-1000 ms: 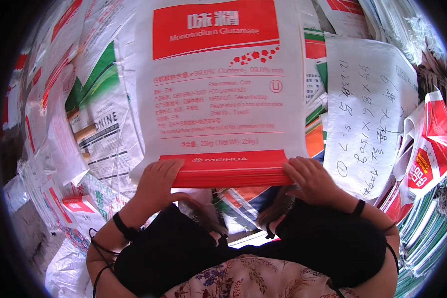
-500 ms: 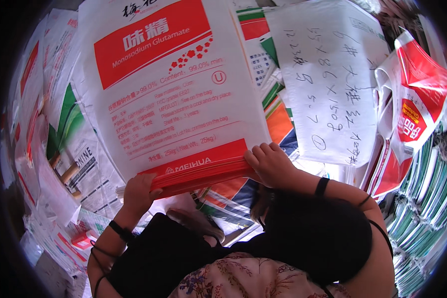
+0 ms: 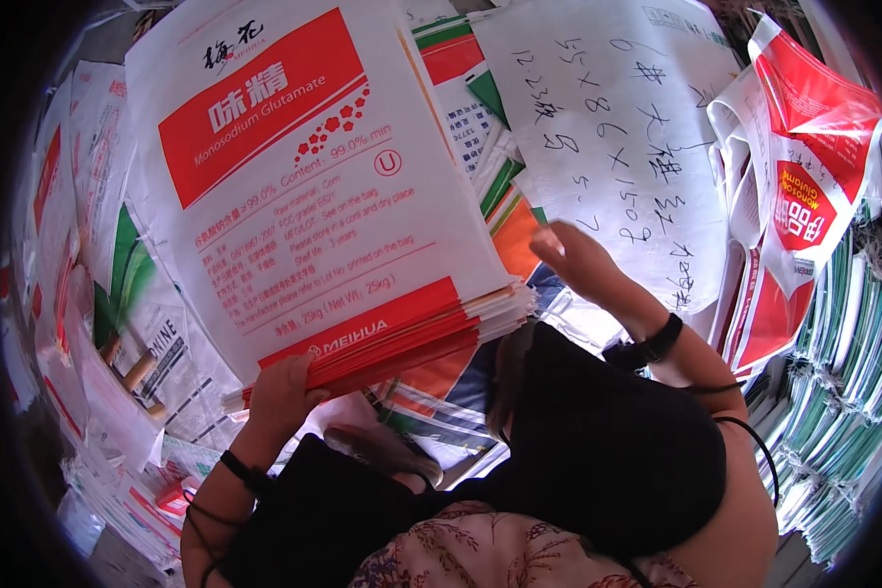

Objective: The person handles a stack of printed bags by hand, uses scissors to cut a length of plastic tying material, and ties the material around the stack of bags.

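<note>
Heaped printed sacks surround a stack of flat white-and-red woven sacks [image 3: 304, 196]: likely floppy, slippery. Left hand [image 3: 284, 387] grips its lower edge; right hand [image 3: 578, 260] lifted open.

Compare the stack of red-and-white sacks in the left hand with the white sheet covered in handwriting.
The stack of sacks carries printed text and red panels; the handwritten sheet is white with dark pen marks. The stack shows many layered edges at its lower end; the sheet looks single. The left hand grips the stack; the right hand hovers open before the sheet. Both are flat and mostly white.
</note>
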Motion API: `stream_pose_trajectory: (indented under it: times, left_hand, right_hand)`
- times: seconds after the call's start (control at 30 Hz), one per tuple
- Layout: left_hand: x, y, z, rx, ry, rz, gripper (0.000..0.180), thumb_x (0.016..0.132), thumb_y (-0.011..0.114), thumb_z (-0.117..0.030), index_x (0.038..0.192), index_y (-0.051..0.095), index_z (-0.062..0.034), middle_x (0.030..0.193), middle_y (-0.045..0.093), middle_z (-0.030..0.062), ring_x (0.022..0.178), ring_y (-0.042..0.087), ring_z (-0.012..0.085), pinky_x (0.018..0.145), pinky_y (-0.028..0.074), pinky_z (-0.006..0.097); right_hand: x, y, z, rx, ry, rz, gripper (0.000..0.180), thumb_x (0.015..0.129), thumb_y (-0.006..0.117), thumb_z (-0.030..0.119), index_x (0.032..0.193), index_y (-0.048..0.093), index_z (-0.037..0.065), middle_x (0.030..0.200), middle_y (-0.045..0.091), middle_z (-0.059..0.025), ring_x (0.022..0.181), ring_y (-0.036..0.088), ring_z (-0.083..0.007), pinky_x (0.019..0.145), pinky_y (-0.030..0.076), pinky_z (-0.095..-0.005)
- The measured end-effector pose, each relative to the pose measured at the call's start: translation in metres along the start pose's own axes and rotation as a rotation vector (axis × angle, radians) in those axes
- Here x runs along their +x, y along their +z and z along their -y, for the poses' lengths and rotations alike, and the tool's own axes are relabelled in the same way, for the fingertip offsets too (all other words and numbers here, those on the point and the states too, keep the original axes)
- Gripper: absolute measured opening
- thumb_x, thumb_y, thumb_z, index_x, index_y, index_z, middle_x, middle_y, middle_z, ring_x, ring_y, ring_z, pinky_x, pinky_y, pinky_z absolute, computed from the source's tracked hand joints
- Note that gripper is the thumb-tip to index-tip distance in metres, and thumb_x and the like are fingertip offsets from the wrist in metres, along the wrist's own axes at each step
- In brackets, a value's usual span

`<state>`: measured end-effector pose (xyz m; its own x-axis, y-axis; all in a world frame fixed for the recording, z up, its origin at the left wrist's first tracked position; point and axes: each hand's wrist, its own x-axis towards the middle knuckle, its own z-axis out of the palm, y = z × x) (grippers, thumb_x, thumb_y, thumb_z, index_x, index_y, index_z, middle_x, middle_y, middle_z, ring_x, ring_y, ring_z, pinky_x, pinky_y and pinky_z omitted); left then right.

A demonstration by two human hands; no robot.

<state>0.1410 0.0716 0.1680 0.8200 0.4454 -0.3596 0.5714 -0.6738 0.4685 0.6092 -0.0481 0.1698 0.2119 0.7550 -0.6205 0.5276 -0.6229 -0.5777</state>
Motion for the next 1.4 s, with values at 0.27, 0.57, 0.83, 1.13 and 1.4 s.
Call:
stream_pose_trajectory:
  times: [0.27, 0.57, 0.83, 1.13, 1.4]
  left_hand:
    - [0.005, -0.006, 0.001, -0.064, -0.034, 0.050, 0.066, 0.072, 0.078, -0.029, 0.126, 0.049, -0.0033, 0.110, 0.063, 0.0175, 0.097, 0.062, 0.0368, 0.085, 0.048, 0.046]
    - [0.004, -0.007, -0.001, -0.006, 0.013, -0.026, 0.068, 0.072, 0.079, -0.034, 0.126, 0.050, -0.0029, 0.107, 0.064, 0.0162, 0.097, 0.063, 0.0339, 0.084, 0.049, 0.045]
    - [0.003, -0.007, -0.009, -0.049, -0.083, -0.044, 0.065, 0.071, 0.079, -0.029, 0.124, 0.053, -0.0022, 0.108, 0.064, 0.0164, 0.099, 0.062, 0.0344, 0.085, 0.048, 0.045]
    - [0.003, -0.005, -0.008, -0.077, -0.076, -0.067, 0.066, 0.071, 0.080, -0.033, 0.122, 0.054, -0.0010, 0.104, 0.065, 0.0175, 0.097, 0.063, 0.0349, 0.084, 0.049, 0.044]
    - [-0.007, 0.008, 0.011, -0.067, -0.108, -0.055, 0.061, 0.077, 0.073, -0.041, 0.118, 0.056, 0.0005, 0.093, 0.065, 0.0162, 0.089, 0.064, 0.0336, 0.076, 0.050, 0.043]
  right_hand:
    - [-0.033, 0.048, -0.060, -0.299, 0.247, 0.303, 0.063, 0.087, 0.063, 0.045, 0.129, 0.048, 0.000, 0.114, 0.064, -0.0237, 0.106, 0.062, -0.0400, 0.092, 0.048, -0.0445]
    - [-0.005, -0.015, -0.017, -0.499, -0.109, -0.098, 0.021, 0.097, 0.047, 0.022, 0.102, 0.060, 0.006, 0.083, 0.067, -0.0174, 0.081, 0.064, -0.0388, 0.071, 0.050, -0.0478]
    - [-0.014, -0.016, 0.058, -0.523, -0.586, -0.215, 0.044, 0.087, 0.057, 0.011, 0.131, 0.052, 0.009, 0.131, 0.053, -0.0137, 0.125, 0.048, -0.0325, 0.100, 0.039, -0.0450]
    - [-0.033, 0.058, 0.063, -0.793, -0.789, 0.072, 0.082, 0.071, 0.078, 0.029, 0.141, 0.040, 0.006, 0.125, 0.052, -0.0153, 0.110, 0.053, -0.0325, 0.090, 0.045, -0.0451]
    - [-0.026, 0.069, 0.093, -0.791, -0.665, 0.183, 0.081, 0.068, 0.079, 0.023, 0.136, 0.040, 0.002, 0.105, 0.054, -0.0138, 0.096, 0.056, -0.0292, 0.092, 0.040, -0.0472]
